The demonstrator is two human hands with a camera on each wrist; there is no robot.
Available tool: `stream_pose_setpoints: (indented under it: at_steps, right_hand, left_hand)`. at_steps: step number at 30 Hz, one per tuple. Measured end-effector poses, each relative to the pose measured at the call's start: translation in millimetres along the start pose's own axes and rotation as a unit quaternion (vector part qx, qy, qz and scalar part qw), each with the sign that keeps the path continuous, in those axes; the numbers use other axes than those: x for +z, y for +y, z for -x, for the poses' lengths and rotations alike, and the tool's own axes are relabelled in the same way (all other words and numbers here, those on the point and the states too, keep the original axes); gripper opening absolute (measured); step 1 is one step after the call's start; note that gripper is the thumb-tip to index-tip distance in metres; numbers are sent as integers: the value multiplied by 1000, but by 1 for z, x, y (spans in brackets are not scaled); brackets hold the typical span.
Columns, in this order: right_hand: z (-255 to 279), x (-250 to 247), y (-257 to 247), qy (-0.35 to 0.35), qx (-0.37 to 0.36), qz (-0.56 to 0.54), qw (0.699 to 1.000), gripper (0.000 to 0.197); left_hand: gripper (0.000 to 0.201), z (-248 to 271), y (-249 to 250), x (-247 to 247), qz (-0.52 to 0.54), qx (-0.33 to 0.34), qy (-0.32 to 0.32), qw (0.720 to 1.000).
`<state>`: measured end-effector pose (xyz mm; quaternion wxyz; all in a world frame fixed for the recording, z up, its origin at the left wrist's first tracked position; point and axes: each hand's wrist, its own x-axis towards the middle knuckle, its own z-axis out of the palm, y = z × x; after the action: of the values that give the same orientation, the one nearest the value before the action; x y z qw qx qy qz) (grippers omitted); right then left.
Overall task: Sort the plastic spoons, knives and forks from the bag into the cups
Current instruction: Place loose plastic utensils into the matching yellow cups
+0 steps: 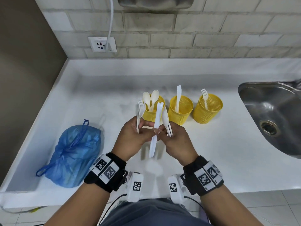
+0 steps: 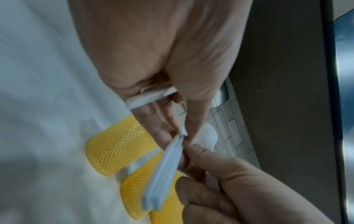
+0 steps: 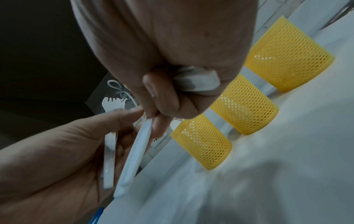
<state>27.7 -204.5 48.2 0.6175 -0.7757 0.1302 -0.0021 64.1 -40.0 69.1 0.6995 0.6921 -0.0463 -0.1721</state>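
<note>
Now left hand [image 1: 130, 136] pinches forks [image 1: 139, 115], right hand [image 1: 177, 141] grips spoons [image 1: 166, 120]; both pinch knives [image 1: 155, 132] mid-frame. Separate by type before dropping into cups [image 1: 180, 110].

Perforated yellow plastic mesh cups [image 1: 180, 111], smooth white plastic knives [image 1: 155, 132], matt cream plastic spoons [image 1: 150, 97], thin crinkled glossy blue plastic bag [image 1: 75, 154], matt white countertop [image 1: 228, 152], brushed steel sink [image 1: 273, 115], rough grey brick wall [image 1: 195, 30].
</note>
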Motion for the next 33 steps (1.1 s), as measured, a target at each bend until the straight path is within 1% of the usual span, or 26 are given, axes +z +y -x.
stream_pose_setpoints:
  at_steps: [2,4,6,9,13,15,17,20,25,27,29,31,33]
  right_hand:
    - [1,3,-6,4,14,-51,999,14]
    - [2,6,-8,-5,39,-102,994,18]
    - [3,10,-9,-19,59,-133,989,20]
    - [3,15,-11,-18,60,-121,991,20]
    - [-2,15,-14,33,52,-130,990,19]
    - [-4,13,-18,51,48,-149,986,12]
    - [-6,9,-21,45,44,-159,985,9]
    - [-8,5,-25,32,40,-160,986,18]
    - [-15,-9,-21,34,23,-143,989,26]
    - [-21,-20,-21,34,15,-124,992,28]
    - [-28,-34,-26,36,-3,-115,993,26]
    - [-40,-53,-36,57,-29,-99,993,25]
    - [-52,-75,-45,95,-63,-74,991,24]
  left_hand:
    - [41,0,3,-5,-21,11,-28,999]
    - [58,1,3,-10,-36,12,-47,998]
    - [61,2,0,-15,-26,9,-48,998]
    - [56,3,-1,-18,2,6,-45,999]
    - [61,4,4,-21,9,3,-44,999]
    - [60,5,6,-21,17,4,-49,999]
    - [59,5,7,-18,26,4,-51,998]
    - [60,5,9,-12,33,4,-54,998]
    - [57,0,13,7,21,-1,-46,999]
    - [55,-2,15,16,10,7,-35,999]
    - [50,-7,14,24,-17,20,-11,1000]
    - [40,-12,12,29,-32,26,29,999]
    - [35,-20,8,30,-58,33,75,995]
